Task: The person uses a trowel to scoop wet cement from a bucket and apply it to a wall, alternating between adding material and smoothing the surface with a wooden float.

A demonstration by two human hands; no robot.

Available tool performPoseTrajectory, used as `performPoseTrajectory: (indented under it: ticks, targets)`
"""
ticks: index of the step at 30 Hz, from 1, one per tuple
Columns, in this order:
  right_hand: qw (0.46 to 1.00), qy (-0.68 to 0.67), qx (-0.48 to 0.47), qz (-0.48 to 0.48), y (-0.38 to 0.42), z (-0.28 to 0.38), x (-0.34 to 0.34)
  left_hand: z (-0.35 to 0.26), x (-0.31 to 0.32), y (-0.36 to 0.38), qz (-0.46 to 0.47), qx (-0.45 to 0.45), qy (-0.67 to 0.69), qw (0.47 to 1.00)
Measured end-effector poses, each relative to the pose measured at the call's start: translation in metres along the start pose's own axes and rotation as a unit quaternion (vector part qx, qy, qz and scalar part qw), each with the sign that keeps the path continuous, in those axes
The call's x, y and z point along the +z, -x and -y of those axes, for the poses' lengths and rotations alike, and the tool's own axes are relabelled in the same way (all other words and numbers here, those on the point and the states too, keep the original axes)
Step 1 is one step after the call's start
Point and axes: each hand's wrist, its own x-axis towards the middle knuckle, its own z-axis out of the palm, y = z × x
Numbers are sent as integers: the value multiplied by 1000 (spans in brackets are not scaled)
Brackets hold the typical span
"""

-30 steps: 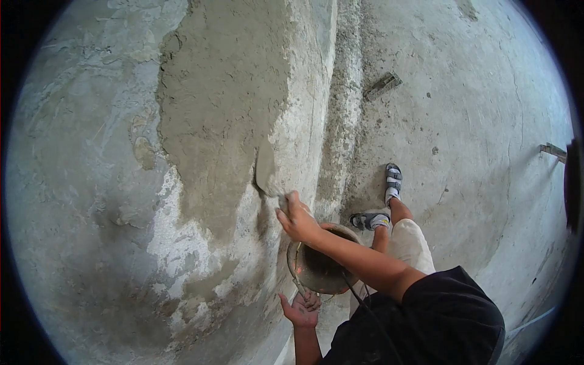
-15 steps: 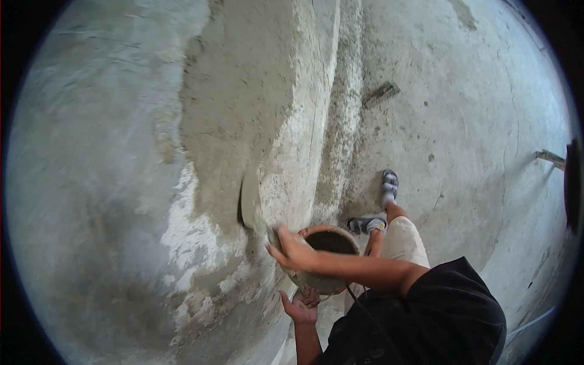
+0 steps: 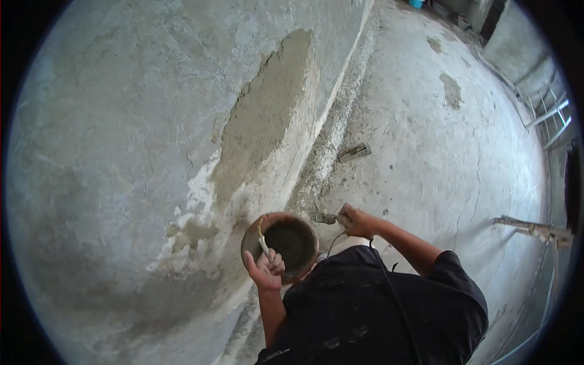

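Note:
My left hand [image 3: 267,269] is closed on the pale handle [image 3: 264,246] of a round brown bucket [image 3: 250,234], which hangs beside the wall with dark grey material inside. To the right of the bucket, my right hand [image 3: 360,221] grips the handle of a trowel [image 3: 311,207], whose blade is hard to make out against the floor. A darker patch of wet mortar [image 3: 258,115] covers part of the grey wall [image 3: 140,97].
A small wooden block [image 3: 354,152] lies on the concrete floor [image 3: 426,164] near the wall's foot. At the right stands a wooden piece [image 3: 535,229] on a support. Farther off are a pale metal frame [image 3: 550,118] and a blue container [image 3: 416,3].
My right hand has moved with the trowel from the wall to the right of the bucket. The view has shifted, showing more floor, and the bucket appears farther left, by my left hand.

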Motion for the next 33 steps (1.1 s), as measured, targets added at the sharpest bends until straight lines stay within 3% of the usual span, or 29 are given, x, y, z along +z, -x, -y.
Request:
performPoseTrajectory:
  ticks: [2,4,6,7,11,13,14,16,19,21,24,29,33]
  targets:
    - [997,10,15,75,9,24,-37,10,19,-3,45,2,-25,999]
    - [992,37,-22,119,6,14,-56,25,40,-5,27,8,-13,1000]
    - [964,154,-95,193,-2,16,-65,36,60,-14,86,4,-39,995]
    - [951,154,-231,137,-13,-8,-55,44,71,-17,83,7,-51,995]
    - [927,309,-198,80,-19,6,-51,80,112,-28,113,-15,-74,991]
    - [875,440,-202,9,-29,-10,-39,92,128,-32,151,-29,-103,983]
    - [872,443,-206,16,-28,-17,-35,97,136,-32,160,-31,-122,979]
    - [803,556,-216,-6,-26,-31,-27,106,149,-32,163,-51,-163,972]
    - [868,465,-172,20,-40,-94,-8,128,161,-39,199,-60,-243,947]
    - [910,390,-128,55,-35,-98,-10,136,172,-41,213,-56,-277,935]
    - [910,372,-173,66,-9,-67,-39,134,185,-39,232,-71,-298,923]
    - [922,281,-186,192,-16,-56,-61,141,191,-40,251,-59,-337,905]
    - [961,72,-17,266,-20,-77,-57,139,181,-40,213,-82,-298,927]
